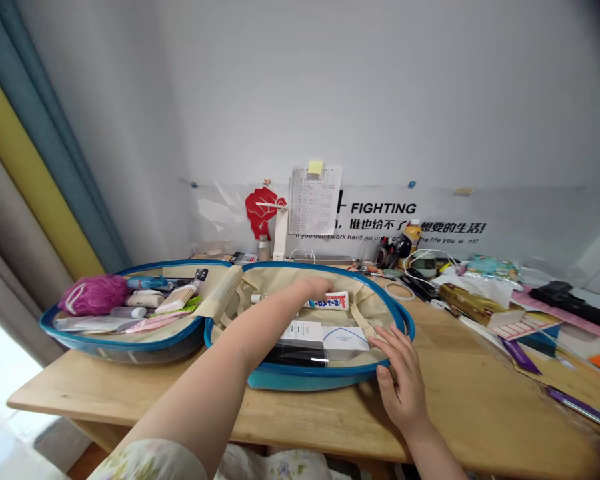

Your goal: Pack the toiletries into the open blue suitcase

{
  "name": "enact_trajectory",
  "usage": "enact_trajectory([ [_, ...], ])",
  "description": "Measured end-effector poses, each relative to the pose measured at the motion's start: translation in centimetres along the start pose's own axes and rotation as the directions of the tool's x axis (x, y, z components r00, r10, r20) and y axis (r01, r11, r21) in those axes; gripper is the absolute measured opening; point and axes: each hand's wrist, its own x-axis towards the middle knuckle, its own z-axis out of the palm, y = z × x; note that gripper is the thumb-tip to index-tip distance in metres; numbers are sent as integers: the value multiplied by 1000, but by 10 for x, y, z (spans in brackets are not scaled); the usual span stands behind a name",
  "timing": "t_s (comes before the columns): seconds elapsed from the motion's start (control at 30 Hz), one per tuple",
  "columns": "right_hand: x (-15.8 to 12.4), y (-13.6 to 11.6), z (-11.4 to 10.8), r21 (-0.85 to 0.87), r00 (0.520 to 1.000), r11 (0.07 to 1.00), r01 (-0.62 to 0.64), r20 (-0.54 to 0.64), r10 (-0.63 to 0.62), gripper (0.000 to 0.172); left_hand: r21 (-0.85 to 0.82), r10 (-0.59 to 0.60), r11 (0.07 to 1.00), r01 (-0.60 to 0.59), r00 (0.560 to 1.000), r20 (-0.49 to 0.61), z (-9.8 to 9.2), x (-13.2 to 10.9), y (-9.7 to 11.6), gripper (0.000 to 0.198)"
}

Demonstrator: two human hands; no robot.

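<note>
An open suitcase with blue edging (330,380) lies on the wooden table. My left hand (316,288) reaches into its right half, touching or just above a white, red and blue toothpaste tube (334,301); its fingers are mostly hidden. My right hand (400,373) rests at the right rim, fingers spread, beside a beige strap (363,319). White boxes (345,339) and a black flat item (300,353) lie in the same half. The left half holds a purple bag (94,295), a blue item (147,283) and small packets (177,298).
Clutter covers the right of the table (445,373): a gold pouch (470,303), a black object (575,303), papers and purple pens (580,408). Along the wall stand an orange-capped bottle (411,237), a small jar (264,249) and a white lamp (281,233).
</note>
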Motion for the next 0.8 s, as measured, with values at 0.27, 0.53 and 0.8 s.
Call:
enact_trajectory([
  [0.27,1,0,0,2,1000,1000,-4,-4,4,34,-6,-65,998,65,994,-87,6,-5,-9,36],
  [0.53,-1,5,2,0,1000,1000,-7,-5,7,34,-50,-200,980,194,924,-326,-32,-61,-65,39],
  [0.8,0,7,3,7,999,1000,17,-29,-17,33,-74,-685,703,707,646,-337,-16,-234,-208,39],
])
